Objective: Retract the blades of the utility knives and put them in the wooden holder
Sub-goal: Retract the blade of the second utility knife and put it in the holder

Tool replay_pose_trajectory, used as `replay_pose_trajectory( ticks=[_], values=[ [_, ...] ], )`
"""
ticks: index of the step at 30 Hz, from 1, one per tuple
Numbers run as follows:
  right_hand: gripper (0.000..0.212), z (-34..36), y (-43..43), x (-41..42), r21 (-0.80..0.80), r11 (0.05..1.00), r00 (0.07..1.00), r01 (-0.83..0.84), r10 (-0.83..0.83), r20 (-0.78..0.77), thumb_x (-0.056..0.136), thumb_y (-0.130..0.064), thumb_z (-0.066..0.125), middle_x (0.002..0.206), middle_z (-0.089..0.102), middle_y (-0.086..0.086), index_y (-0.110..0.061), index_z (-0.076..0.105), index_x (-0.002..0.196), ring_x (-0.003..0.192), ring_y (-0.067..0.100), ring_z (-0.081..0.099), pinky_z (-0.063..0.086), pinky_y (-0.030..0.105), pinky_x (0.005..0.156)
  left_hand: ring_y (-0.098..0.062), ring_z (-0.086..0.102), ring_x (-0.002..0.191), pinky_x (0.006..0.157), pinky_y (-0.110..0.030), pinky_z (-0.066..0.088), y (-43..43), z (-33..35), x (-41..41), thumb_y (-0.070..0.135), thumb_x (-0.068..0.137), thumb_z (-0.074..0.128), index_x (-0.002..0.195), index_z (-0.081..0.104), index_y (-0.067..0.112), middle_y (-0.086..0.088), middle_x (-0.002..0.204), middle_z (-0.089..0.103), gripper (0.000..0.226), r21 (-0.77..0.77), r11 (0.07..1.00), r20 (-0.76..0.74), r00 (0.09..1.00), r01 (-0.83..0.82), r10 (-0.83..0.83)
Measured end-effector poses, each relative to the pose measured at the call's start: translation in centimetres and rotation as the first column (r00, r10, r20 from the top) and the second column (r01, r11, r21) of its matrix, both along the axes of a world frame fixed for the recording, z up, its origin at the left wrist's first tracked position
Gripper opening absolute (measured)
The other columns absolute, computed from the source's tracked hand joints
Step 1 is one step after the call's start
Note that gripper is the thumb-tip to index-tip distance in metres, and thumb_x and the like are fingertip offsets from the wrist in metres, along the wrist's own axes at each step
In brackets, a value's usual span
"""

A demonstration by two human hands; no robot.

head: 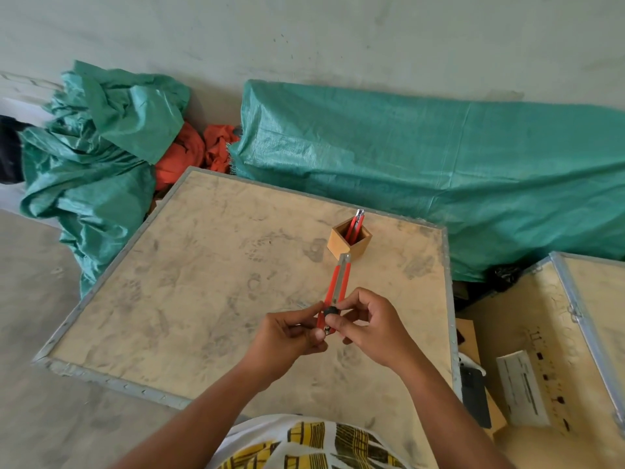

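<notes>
I hold a red utility knife (338, 286) above the wooden crate top (203, 282), its metal tip pointing away toward the holder. My left hand (291, 336) pinches the knife's near end from the left. My right hand (368, 330) grips the same end, thumb and finger on the black slider knob. No blade shows beyond the metal tip. The small square wooden holder (351, 247) stands just past the knife's tip, near the crate's far right edge. At least one red utility knife (355, 225) stands upright inside it.
Green tarpaulin (439, 164) covers a long bulk behind the crate, and a crumpled green heap (94, 157) with orange cloth (189, 154) lies at the left. A second wooden crate (548, 350) stands at the right, with a black phone (475, 394) in the gap.
</notes>
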State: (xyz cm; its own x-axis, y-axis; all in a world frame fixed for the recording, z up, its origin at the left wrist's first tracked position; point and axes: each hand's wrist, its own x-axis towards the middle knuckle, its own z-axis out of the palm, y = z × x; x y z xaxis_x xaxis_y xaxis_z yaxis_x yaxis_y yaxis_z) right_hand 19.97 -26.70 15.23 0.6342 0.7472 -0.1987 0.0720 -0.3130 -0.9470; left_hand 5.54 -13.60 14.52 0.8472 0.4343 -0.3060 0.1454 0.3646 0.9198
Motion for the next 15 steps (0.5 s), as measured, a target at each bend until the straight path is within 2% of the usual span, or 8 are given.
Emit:
replay_pose_trajectory(
  ticks=[2, 3, 6, 8, 10, 12, 14, 15],
  values=[
    [0.014, 0.0, 0.3, 0.3, 0.014, 1.0, 1.0, -0.003, 0.003, 0.013, 0.085, -0.024, 0.083, 0.087, 0.077, 0.005, -0.025, 0.068, 0.084, 0.078, 0.027, 0.076, 0.064, 0.042, 0.062, -0.027, 0.073, 0.094, 0.079, -0.037, 0.062, 0.2, 0.1, 0.3, -0.01, 0.084, 0.068, 0.125, 0.065, 0.006, -0.022, 0.106, 0.074, 0.044, -0.005, 0.999, -0.001, 0.999, -0.032, 0.032],
    [0.012, 0.0, 0.4, 0.4, 0.043, 0.999, 1.0, -0.018, 0.019, -0.02, 0.087, -0.024, 0.08, 0.093, 0.078, 0.003, -0.028, 0.07, 0.091, 0.081, 0.026, 0.076, 0.064, 0.041, 0.063, -0.027, 0.073, 0.095, 0.079, -0.038, 0.062, 0.3, 0.1, 0.4, -0.011, 0.083, 0.068, 0.125, 0.065, 0.004, -0.021, 0.106, 0.075, 0.044, -0.009, 0.999, 0.001, 0.999, -0.047, 0.047],
    [0.03, 0.3, 0.6, 0.8, 0.069, 0.996, 0.998, -0.053, 0.056, -0.042, 0.092, -0.019, 0.075, 0.108, 0.078, -0.002, -0.033, 0.073, 0.118, 0.09, 0.022, 0.077, 0.064, 0.036, 0.066, -0.024, 0.073, 0.094, 0.081, -0.04, 0.062, 0.4, 0.2, 0.8, -0.012, 0.082, 0.068, 0.123, 0.067, 0.007, -0.017, 0.102, 0.076, 0.045, -0.011, 0.998, 0.018, 0.998, -0.059, 0.059],
    [0.023, 0.4, 0.6, 1.0, 0.058, 0.997, 0.999, -0.051, 0.05, 0.018, 0.09, -0.018, 0.077, 0.102, 0.079, -0.004, -0.026, 0.078, 0.112, 0.086, 0.017, 0.076, 0.064, 0.033, 0.067, -0.022, 0.074, 0.092, 0.081, -0.039, 0.062, 0.3, 0.3, 1.1, -0.013, 0.082, 0.069, 0.121, 0.068, 0.01, -0.014, 0.1, 0.077, 0.046, 0.002, 0.999, 0.022, 0.998, -0.055, 0.054],
    [0.012, 0.6, 0.6, 1.1, 0.044, 0.999, 0.996, -0.001, -0.003, 0.088, 0.084, -0.023, 0.084, 0.093, 0.079, -0.005, -0.021, 0.077, 0.094, 0.082, 0.014, 0.076, 0.062, 0.028, 0.067, -0.023, 0.074, 0.091, 0.08, -0.038, 0.062, 0.2, 0.3, 1.4, -0.014, 0.081, 0.069, 0.122, 0.067, 0.01, -0.017, 0.101, 0.077, 0.047, 0.019, 0.999, 0.025, 0.999, -0.049, 0.048],
    [0.024, 0.5, 0.7, 1.0, 0.017, 0.998, 0.983, 0.065, -0.067, 0.17, 0.077, -0.033, 0.088, 0.084, 0.076, -0.005, -0.023, 0.066, 0.076, 0.08, 0.014, 0.074, 0.062, 0.029, 0.07, -0.025, 0.074, 0.092, 0.08, -0.038, 0.062, 0.1, 0.4, 1.8, -0.014, 0.082, 0.068, 0.123, 0.067, 0.009, -0.021, 0.103, 0.075, 0.047, 0.031, 0.999, 0.028, 0.999, -0.042, 0.041],
    [0.024, 0.4, 0.5, 0.9, 0.032, 0.995, 0.98, 0.094, -0.099, 0.173, 0.079, -0.036, 0.086, 0.083, 0.075, -0.006, -0.026, 0.065, 0.077, 0.08, 0.015, 0.074, 0.063, 0.034, 0.073, -0.024, 0.074, 0.092, 0.08, -0.037, 0.062, 0.1, 0.4, 2.2, -0.014, 0.082, 0.068, 0.122, 0.067, 0.012, -0.017, 0.101, 0.077, 0.047, 0.026, 0.999, 0.033, 0.999, -0.037, 0.036],
    [0.018, 0.4, 0.3, 0.9, 0.059, 0.994, 0.988, 0.087, -0.094, 0.127, 0.082, -0.034, 0.084, 0.089, 0.076, -0.006, -0.027, 0.069, 0.088, 0.082, 0.015, 0.075, 0.064, 0.036, 0.074, -0.023, 0.074, 0.092, 0.08, -0.037, 0.062, 0.0, 0.5, 2.4, -0.014, 0.082, 0.068, 0.121, 0.068, 0.014, -0.015, 0.099, 0.078, 0.048, 0.022, 0.999, 0.034, 0.999, -0.034, 0.033]
  ],
)
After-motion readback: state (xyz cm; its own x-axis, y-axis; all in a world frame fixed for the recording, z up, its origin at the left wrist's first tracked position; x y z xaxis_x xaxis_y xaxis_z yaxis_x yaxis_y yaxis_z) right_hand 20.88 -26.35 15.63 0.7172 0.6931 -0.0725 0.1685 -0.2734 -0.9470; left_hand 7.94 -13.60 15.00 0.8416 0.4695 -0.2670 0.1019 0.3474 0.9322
